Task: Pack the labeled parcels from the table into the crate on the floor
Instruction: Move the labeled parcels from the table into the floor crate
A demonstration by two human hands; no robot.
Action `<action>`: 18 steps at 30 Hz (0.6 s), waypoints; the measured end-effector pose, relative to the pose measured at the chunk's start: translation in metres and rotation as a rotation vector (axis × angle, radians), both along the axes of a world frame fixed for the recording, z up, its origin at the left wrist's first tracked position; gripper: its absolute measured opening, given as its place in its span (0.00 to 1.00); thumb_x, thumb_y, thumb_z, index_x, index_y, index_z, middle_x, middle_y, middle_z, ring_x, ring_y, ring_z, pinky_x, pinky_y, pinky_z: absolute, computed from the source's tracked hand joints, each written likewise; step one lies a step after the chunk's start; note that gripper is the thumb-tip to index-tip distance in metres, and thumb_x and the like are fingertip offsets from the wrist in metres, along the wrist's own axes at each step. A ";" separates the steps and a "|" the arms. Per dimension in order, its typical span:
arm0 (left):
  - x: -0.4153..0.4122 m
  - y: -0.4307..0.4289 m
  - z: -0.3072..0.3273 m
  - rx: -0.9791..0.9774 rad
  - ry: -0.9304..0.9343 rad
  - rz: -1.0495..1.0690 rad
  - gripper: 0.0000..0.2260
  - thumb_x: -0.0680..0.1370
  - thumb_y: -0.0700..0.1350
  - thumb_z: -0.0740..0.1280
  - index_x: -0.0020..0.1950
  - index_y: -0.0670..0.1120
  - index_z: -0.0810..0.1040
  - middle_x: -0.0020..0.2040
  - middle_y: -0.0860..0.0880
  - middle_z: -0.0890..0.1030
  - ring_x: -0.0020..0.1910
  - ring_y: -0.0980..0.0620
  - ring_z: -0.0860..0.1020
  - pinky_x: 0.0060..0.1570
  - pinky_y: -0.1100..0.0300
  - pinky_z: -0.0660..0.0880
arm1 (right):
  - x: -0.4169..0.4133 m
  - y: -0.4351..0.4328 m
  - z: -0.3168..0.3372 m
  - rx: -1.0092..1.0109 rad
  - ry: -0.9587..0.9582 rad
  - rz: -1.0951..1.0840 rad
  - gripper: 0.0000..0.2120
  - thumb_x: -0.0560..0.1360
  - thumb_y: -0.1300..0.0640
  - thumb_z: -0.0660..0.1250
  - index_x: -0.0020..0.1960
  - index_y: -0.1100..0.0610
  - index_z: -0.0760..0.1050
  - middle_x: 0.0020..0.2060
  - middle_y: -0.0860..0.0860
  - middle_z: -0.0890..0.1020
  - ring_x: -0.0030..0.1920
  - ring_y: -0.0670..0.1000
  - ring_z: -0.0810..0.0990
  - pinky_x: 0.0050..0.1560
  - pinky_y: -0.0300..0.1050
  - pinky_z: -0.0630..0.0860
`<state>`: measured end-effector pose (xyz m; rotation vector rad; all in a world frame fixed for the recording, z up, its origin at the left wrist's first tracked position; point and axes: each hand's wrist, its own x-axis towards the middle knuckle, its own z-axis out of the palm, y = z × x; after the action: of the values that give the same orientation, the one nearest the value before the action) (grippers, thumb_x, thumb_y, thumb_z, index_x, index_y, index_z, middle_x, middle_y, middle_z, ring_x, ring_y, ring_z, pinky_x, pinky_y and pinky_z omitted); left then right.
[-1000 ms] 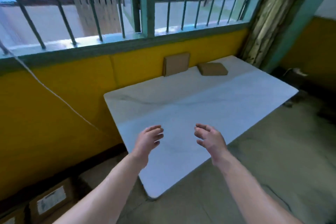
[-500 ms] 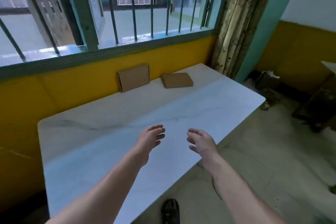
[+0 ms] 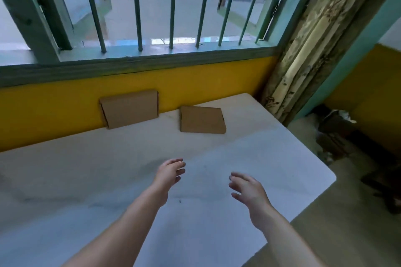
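Two flat brown cardboard parcels sit at the far side of the white marble table (image 3: 65, 180). One parcel (image 3: 130, 109) leans upright against the yellow wall. The other parcel (image 3: 201, 119) lies flat just to its right. No label shows on either. My left hand (image 3: 169, 174) hovers over the table's middle with relaxed fingers, holding nothing. My right hand (image 3: 248, 189) is beside it, fingers spread and empty. Both hands are well short of the parcels. The crate is out of view.
A barred window (image 3: 138, 11) runs above the yellow wall behind the table. A patterned curtain (image 3: 303, 45) hangs at the table's far right corner. Dark clutter (image 3: 338, 128) lies on the floor to the right, beyond the table's edge.
The view has swung right and come closer to the table, so the parcels appear nearer and the floor boxes at lower left have left the view. Both hands stay empty, reaching forward.
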<state>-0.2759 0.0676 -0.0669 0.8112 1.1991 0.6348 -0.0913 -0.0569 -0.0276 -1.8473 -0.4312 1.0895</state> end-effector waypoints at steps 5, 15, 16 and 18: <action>0.041 0.047 -0.012 0.007 0.106 0.081 0.13 0.80 0.40 0.65 0.64 0.43 0.76 0.52 0.46 0.80 0.51 0.49 0.78 0.50 0.58 0.72 | 0.059 0.073 -0.023 -0.036 0.014 0.091 0.15 0.77 0.61 0.65 0.63 0.59 0.77 0.52 0.53 0.81 0.53 0.51 0.80 0.57 0.49 0.77; 0.117 0.129 -0.013 0.059 0.427 0.227 0.26 0.80 0.47 0.64 0.78 0.48 0.62 0.75 0.46 0.67 0.72 0.44 0.67 0.69 0.54 0.65 | 0.142 0.219 -0.065 0.000 0.025 0.222 0.23 0.77 0.58 0.65 0.72 0.54 0.70 0.64 0.49 0.78 0.61 0.54 0.77 0.60 0.45 0.70; 0.125 0.136 -0.014 0.064 0.446 0.221 0.27 0.80 0.47 0.65 0.78 0.49 0.61 0.76 0.46 0.66 0.73 0.44 0.66 0.67 0.56 0.64 | 0.148 0.225 -0.067 -0.013 0.023 0.229 0.25 0.78 0.57 0.64 0.74 0.54 0.67 0.68 0.50 0.75 0.65 0.55 0.74 0.60 0.44 0.68; 0.139 0.151 -0.018 0.072 0.470 0.229 0.28 0.80 0.47 0.65 0.79 0.50 0.59 0.77 0.45 0.64 0.74 0.44 0.65 0.61 0.59 0.64 | 0.159 0.234 -0.074 -0.040 0.012 0.269 0.29 0.78 0.56 0.63 0.78 0.53 0.59 0.74 0.52 0.67 0.72 0.55 0.67 0.62 0.43 0.64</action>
<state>-0.1371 0.2186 -0.0845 0.9208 1.7224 0.6979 0.0677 0.1770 -0.1013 -1.8530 -0.6703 1.2960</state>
